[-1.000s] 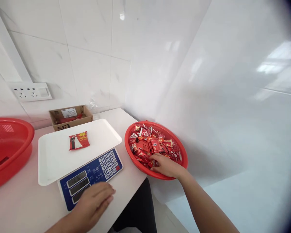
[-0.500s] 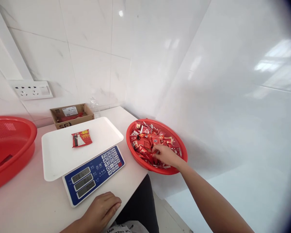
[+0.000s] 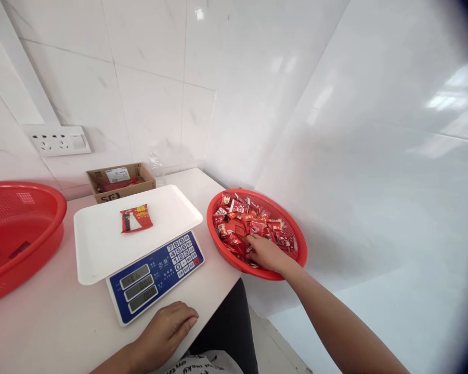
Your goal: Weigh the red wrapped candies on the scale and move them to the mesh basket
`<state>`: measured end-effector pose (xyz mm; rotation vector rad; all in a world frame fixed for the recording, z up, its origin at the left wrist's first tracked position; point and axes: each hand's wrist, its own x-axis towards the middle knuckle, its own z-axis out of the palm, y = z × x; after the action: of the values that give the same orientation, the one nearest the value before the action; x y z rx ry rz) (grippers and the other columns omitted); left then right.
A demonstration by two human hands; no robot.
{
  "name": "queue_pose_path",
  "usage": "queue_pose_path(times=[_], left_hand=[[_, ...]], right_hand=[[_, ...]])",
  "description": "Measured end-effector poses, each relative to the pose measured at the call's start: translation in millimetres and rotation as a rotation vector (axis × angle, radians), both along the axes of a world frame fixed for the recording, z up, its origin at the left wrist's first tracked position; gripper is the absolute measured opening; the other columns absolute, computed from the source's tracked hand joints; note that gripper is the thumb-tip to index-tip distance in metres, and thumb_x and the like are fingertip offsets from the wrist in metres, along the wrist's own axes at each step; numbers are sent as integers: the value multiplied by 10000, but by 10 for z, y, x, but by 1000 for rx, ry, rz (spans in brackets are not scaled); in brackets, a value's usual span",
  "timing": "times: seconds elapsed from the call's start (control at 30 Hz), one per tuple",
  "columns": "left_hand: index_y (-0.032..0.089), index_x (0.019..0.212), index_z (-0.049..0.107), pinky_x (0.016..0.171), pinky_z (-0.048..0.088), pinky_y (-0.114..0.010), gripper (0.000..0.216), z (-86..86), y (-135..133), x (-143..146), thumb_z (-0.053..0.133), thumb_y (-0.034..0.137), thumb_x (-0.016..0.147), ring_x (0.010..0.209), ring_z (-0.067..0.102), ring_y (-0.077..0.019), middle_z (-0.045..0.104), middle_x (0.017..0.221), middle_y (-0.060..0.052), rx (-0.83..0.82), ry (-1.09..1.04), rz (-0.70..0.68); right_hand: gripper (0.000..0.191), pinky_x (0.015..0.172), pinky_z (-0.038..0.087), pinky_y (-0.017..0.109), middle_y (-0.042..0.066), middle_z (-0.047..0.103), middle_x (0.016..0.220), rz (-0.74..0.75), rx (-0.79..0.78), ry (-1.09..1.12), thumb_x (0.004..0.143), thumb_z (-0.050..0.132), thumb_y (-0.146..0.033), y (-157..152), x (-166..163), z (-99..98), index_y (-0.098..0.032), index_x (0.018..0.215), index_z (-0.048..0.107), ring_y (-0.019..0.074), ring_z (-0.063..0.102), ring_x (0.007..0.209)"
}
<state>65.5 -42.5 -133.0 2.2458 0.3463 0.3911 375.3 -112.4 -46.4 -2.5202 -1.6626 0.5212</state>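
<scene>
Red packets (image 3: 237,228) lie under the right hand (image 3: 267,253), fingers bent downward

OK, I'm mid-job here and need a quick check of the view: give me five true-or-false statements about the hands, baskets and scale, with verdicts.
1. The right hand is in the right basket, its fingers among the wrapped sweets. True.
2. The left hand is on the keypad. False: the left hand lies near the table's edge, apart from the keypad.
3. One red packet lies on the white tray. True.
4. The cardboard box stands between the person and the scale. False: it is beyond the scale, by the wall.
5. The left basket is heaped full. False: only a couple of flat pieces show in it.
</scene>
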Motion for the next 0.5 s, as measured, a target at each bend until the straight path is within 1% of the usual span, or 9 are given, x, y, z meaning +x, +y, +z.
queue_pose_path(times=[0.07,0.13,0.2,0.3,0.4,0.5], left_hand=[[209,892,695,702,527,-258,349,0,1,1,386,334,996,768,683,-187,735,809,-51,-13,1,2],[212,890,696,709,526,-257,346,-5,1,3,391,336,995,771,683,-185,736,815,-50,-32,-1,6],[217,888,698,711,525,-255,342,-14,1,4,399,343,993,775,682,-185,736,817,-48,-58,-7,12],[221,876,706,704,526,-256,341,-28,-2,3,418,367,985,770,677,-189,732,804,-50,-111,-20,25],[221,884,713,724,535,-271,308,-21,-5,2,460,378,966,783,682,-197,734,821,-57,-187,-37,54],[216,1019,682,795,546,-316,263,60,6,16,500,392,949,859,687,-214,733,917,-78,-292,-70,120]], right_hand=[[270,853,558,423,85,636,1206,-13,30,27,955,598,-314,-10,44,4,-178,1187,614,216,651,1000],[259,833,563,411,80,648,1174,-45,100,62,957,597,-318,-26,114,30,-171,1168,620,207,659,971],[243,819,559,405,70,661,1119,-96,203,92,953,601,-322,-37,185,73,-158,1130,628,200,661,940],[146,839,518,406,41,670,973,-185,388,138,945,579,-278,-37,238,166,-154,997,635,195,642,884],[129,841,473,388,26,653,886,-224,555,234,919,524,-292,-34,160,297,-191,902,601,202,610,844],[196,750,476,347,5,626,815,-166,630,411,884,533,-395,-20,-91,424,-209,882,594,190,598,755]])
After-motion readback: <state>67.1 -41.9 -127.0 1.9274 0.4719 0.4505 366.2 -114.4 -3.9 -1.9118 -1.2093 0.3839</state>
